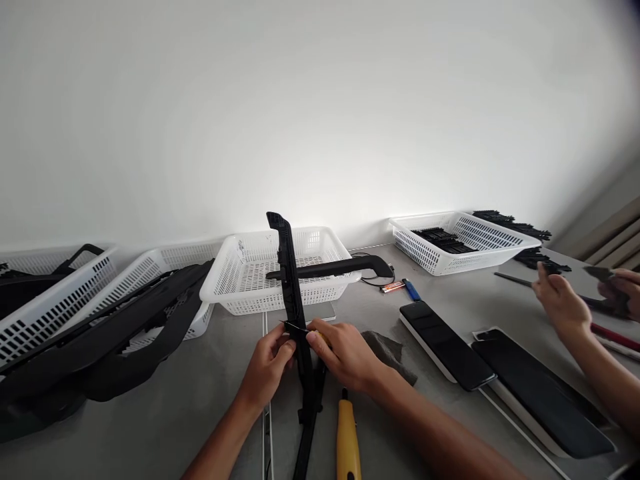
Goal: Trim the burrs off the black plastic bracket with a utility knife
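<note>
My left hand [270,363] is closed around the edge of a long black plastic trim piece [290,287], which stands tilted in front of me. In my right hand [345,353] is a knife with a yellow handle [321,338], and its thin pointed blade lies across the trim piece by my left fingertips. Another black curved trim piece [335,269] rests across the rim of the white basket [255,307] behind. Below my right hand lies a yellow-handled tool [347,437] with a dark tip. A crumpled grey cloth [385,353] lies beside my right wrist.
Large black parts [115,333] lie over baskets at left. A white basket [425,257] with black pieces stands back right. A blue lighter [412,291] and two black-topped slabs [445,343] lie to the right. At far right a co-worker's hands [563,303] hold dark items.
</note>
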The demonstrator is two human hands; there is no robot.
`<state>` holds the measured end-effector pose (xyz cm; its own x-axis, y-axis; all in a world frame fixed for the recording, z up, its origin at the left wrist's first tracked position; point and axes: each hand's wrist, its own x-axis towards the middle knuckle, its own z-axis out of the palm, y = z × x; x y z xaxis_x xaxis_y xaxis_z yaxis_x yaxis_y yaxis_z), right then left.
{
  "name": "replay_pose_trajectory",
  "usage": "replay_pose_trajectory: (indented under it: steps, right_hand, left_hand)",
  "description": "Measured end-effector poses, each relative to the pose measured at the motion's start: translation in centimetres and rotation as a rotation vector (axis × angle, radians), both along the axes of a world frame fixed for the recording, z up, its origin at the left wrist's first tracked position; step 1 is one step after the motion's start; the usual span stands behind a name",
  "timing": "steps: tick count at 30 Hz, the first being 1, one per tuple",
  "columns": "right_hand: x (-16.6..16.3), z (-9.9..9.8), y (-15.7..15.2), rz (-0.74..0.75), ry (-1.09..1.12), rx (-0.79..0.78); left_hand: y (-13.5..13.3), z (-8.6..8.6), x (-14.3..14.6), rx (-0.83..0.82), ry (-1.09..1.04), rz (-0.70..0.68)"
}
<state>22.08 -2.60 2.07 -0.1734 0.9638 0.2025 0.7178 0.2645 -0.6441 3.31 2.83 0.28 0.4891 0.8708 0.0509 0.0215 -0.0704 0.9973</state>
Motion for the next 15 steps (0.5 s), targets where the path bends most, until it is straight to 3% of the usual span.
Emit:
replay_pose_trajectory:
  steps: [8, 15]
  right_hand:
    - [-0.59, -0.36, -0.15, -0.03, 0.04, -0.021]
    - [-0.38, -0.12, -0.31, -0.017, -0.063, -0.053]
  left_hand:
    - [0.79, -0.34, -0.17, -0.072, -0.039, 0.052]
    - [0.88, -0.45, -0.35, -0.056, -0.055, 0.025]
